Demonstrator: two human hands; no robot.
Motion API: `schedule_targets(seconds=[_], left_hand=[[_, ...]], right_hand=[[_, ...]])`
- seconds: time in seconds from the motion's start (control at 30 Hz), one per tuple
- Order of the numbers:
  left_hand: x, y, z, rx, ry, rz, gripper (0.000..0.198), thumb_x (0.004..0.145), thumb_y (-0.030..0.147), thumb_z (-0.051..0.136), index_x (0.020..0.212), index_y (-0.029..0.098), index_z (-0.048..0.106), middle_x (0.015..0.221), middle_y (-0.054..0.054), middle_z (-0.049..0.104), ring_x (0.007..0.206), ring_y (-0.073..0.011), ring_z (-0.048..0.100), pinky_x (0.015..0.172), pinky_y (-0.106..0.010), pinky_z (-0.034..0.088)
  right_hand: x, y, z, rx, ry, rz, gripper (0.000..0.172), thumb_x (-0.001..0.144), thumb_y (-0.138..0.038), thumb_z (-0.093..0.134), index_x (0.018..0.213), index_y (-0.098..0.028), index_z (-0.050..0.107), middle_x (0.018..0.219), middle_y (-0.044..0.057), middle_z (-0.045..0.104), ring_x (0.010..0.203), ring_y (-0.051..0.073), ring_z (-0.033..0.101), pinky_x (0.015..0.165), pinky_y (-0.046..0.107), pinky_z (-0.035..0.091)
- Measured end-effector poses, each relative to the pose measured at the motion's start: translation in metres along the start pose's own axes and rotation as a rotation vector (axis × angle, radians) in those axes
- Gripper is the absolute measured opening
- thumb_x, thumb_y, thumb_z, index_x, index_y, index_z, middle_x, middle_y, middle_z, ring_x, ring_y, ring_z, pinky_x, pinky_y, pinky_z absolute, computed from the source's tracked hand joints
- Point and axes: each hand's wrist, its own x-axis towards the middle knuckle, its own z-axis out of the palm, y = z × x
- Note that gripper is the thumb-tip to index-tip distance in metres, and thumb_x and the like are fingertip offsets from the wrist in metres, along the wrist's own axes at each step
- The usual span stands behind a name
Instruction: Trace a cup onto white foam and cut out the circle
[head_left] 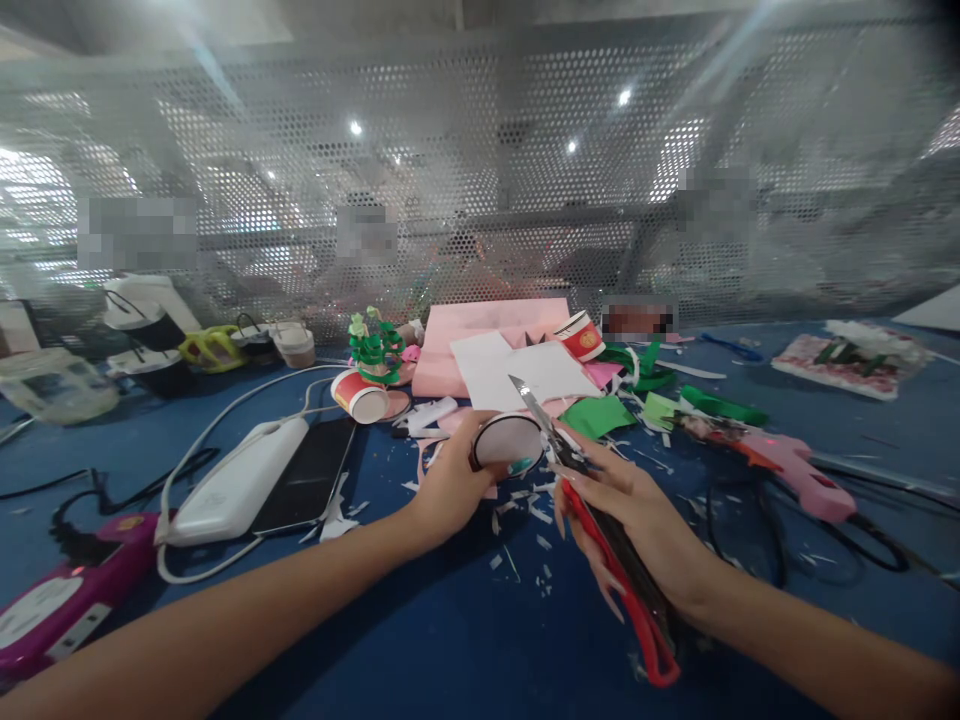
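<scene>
My left hand (452,482) is closed around the side of a paper cup (510,446), whose open mouth with a dark rim faces me. A small teal bit shows inside the cup. My right hand (619,510) grips red-handled scissors (626,590). Their metal blades point up and left, beside the cup's right rim, and the handles hang toward the front. White paper scraps (544,542) lie on the blue table below the cup.
Behind are white paper (517,370), pink sheets and red cups (360,396). At left lie a phone (307,475), power bank (236,485), cables and purple power strip (75,590). A pink glue gun (799,475) lies at right. Perforated metal screen stands behind.
</scene>
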Motion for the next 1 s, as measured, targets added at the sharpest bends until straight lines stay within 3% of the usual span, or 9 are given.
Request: schedule_targets(seconds=[0.13, 0.37, 0.53, 0.8, 1.0], left_hand=[[0.0, -0.001, 0.001, -0.041, -0.019, -0.027, 0.044, 0.07, 0.015, 0.055, 0.111, 0.024, 0.043, 0.098, -0.001, 0.056, 0.079, -0.0144, 0.055, 0.055, -0.022, 0.048], [0.001, 0.001, -0.001, 0.088, 0.056, 0.095, 0.034, 0.07, 0.012, 0.055, 0.103, 0.02, 0.05, 0.094, 0.0, 0.059, 0.084, -0.0144, 0.053, 0.075, -0.028, 0.042], [0.001, 0.001, -0.001, 0.131, 0.062, 0.068, 0.031, 0.07, 0.013, 0.052, 0.1, 0.02, 0.05, 0.088, 0.001, 0.059, 0.078, -0.0136, 0.052, 0.07, -0.026, 0.042], [-0.005, 0.005, -0.002, 0.289, -0.039, 0.088, 0.02, 0.073, 0.015, 0.049, 0.091, 0.018, 0.055, 0.073, 0.001, 0.057, 0.066, -0.0124, 0.048, 0.062, -0.025, 0.039], [-0.006, 0.009, -0.002, 0.334, 0.017, 0.068, 0.024, 0.074, 0.012, 0.049, 0.096, 0.019, 0.054, 0.077, 0.0, 0.059, 0.07, -0.014, 0.05, 0.065, -0.026, 0.04]], right_hand=[[0.0, 0.001, -0.001, 0.003, -0.009, 0.017, 0.066, 0.079, -0.03, 0.052, 0.137, -0.032, 0.021, 0.062, -0.004, 0.056, 0.03, 0.006, 0.044, 0.025, 0.018, 0.041], [-0.001, 0.002, -0.003, 0.054, -0.044, 0.043, 0.064, 0.081, -0.027, 0.05, 0.138, -0.031, 0.021, 0.06, -0.004, 0.056, 0.028, 0.005, 0.042, 0.024, 0.016, 0.039], [0.0, 0.007, -0.006, 0.089, -0.061, 0.058, 0.065, 0.081, -0.027, 0.052, 0.138, -0.031, 0.02, 0.061, -0.003, 0.057, 0.029, 0.006, 0.044, 0.024, 0.015, 0.039], [-0.003, 0.003, -0.003, 0.051, -0.097, 0.033, 0.063, 0.082, -0.027, 0.051, 0.138, -0.03, 0.021, 0.062, -0.003, 0.058, 0.03, 0.006, 0.045, 0.025, 0.015, 0.039], [-0.002, 0.003, -0.001, 0.038, -0.053, 0.017, 0.064, 0.082, -0.027, 0.052, 0.138, -0.03, 0.021, 0.063, -0.003, 0.057, 0.029, 0.006, 0.045, 0.025, 0.017, 0.041]])
